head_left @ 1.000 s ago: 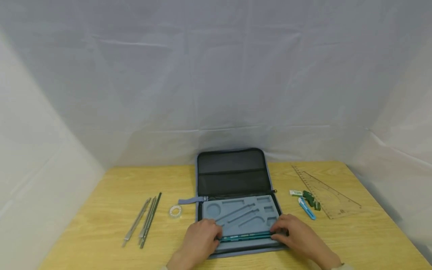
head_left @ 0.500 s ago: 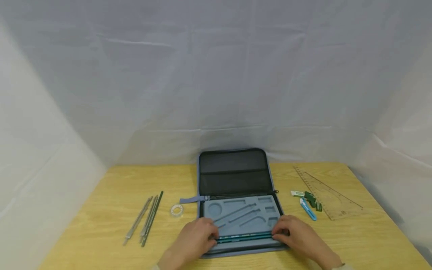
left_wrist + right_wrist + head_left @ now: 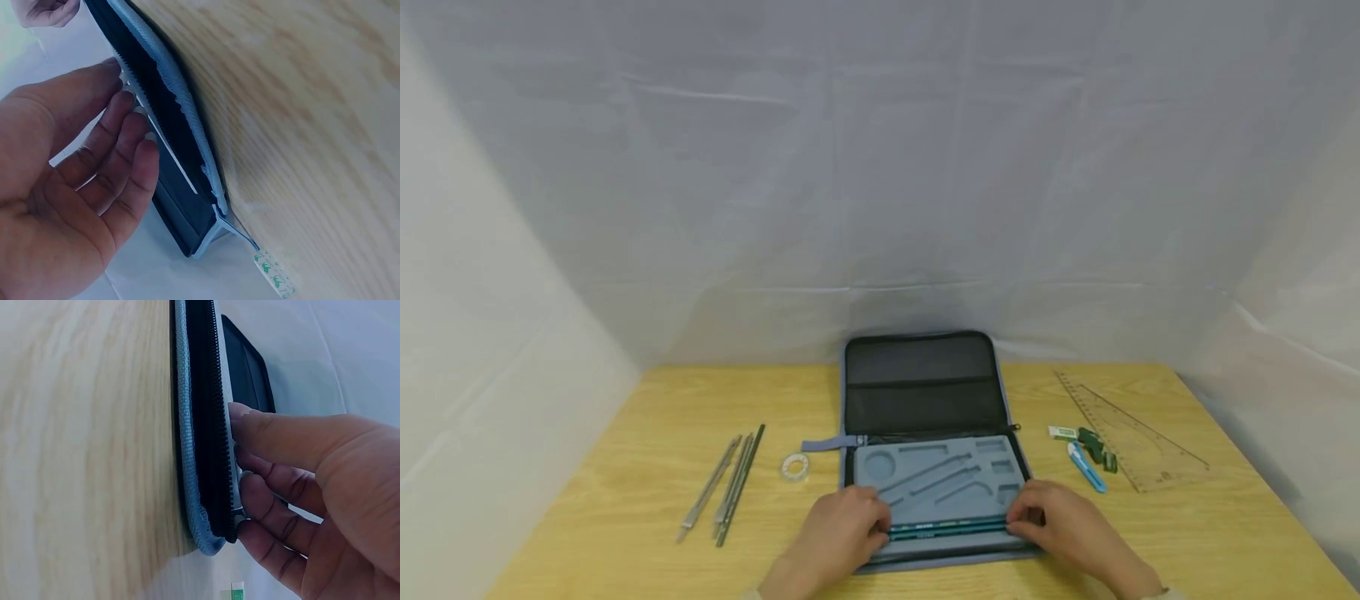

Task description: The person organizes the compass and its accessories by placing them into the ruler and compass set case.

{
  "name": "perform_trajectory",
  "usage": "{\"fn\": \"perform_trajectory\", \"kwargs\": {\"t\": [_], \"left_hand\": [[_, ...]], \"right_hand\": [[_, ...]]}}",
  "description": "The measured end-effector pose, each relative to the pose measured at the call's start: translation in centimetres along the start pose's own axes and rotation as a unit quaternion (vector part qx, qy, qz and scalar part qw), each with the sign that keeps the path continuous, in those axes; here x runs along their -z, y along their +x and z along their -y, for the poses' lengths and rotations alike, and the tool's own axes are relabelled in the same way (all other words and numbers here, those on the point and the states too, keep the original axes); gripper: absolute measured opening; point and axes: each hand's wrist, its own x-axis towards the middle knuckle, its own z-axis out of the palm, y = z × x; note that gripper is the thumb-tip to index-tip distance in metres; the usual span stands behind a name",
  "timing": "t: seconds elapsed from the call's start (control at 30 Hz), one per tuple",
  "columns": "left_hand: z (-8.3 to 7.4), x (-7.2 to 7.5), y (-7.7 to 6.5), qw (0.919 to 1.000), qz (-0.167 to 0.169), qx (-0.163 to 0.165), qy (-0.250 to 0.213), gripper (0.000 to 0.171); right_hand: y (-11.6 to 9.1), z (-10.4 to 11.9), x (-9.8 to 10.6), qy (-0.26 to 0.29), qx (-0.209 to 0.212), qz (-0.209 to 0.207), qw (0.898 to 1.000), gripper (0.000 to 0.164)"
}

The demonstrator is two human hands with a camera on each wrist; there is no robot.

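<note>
A zippered case with a blue-grey foam tray (image 3: 917, 510) lies unfolded on the table. Green pencils (image 3: 949, 527) lie side by side across the tray's near part. My left hand (image 3: 838, 529) pinches their left end; in the left wrist view, the left hand (image 3: 87, 156) has its thumb and bent fingertips at the tray's edge. At the opposite end, my right hand (image 3: 1067, 529) pinches the pencils between thumb and fingers. From the right wrist view, the right hand (image 3: 306, 481) sits just over the case's zipper (image 3: 220, 412). The fingers hide the pencil ends.
Left of the case are a tape roll (image 3: 795, 467), a dark green pencil (image 3: 742, 483) and several slim grey tools (image 3: 709, 487). To its right lie an eraser (image 3: 1062, 432), a blue cutter (image 3: 1086, 467), small green pieces (image 3: 1092, 445) and a clear set square (image 3: 1138, 442).
The left hand has slid slightly left along the pencils, so a little more of them shows. The right hand keeps its place at the other end. The head view has shifted slightly.
</note>
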Motion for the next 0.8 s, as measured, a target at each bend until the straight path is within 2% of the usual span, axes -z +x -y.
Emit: {"fn": "perform_trajectory", "kwargs": {"t": [0.23,0.4,0.5,0.6,0.7,0.8], "left_hand": [[0.1,0.0,-0.1,0.9999,0.007,0.002,-0.016,0.007],[0.2,0.3,-0.4,0.9996,-0.001,0.008,-0.026,0.003],[0.4,0.6,-0.7,0.9994,-0.017,0.014,-0.027,0.007],[0.8,0.9,-1.0,0.9988,-0.031,0.025,-0.028,0.013],[1.2,1.0,-1.3,0.9977,-0.043,0.048,-0.021,0.017],[1.8,1.1,-1.6,0.996,-0.05,0.074,-0.003,0.019]], "right_hand": [[0.2,0.0,-0.1,0.013,-0.004,0.011,1.0,0.007],[0.3,0.2,-0.2,0.017,-0.036,0.007,0.999,0.012],[0.4,0.4,-0.4,-0.002,-0.05,-0.022,0.999,0.018],[0.4,0.5,-0.6,-0.032,-0.047,-0.065,0.996,0.025],[0.5,0.6,-0.8,-0.068,-0.019,-0.103,0.992,0.03],[0.6,0.6,-1.0,-0.086,0.01,-0.12,0.989,0.035]]}}
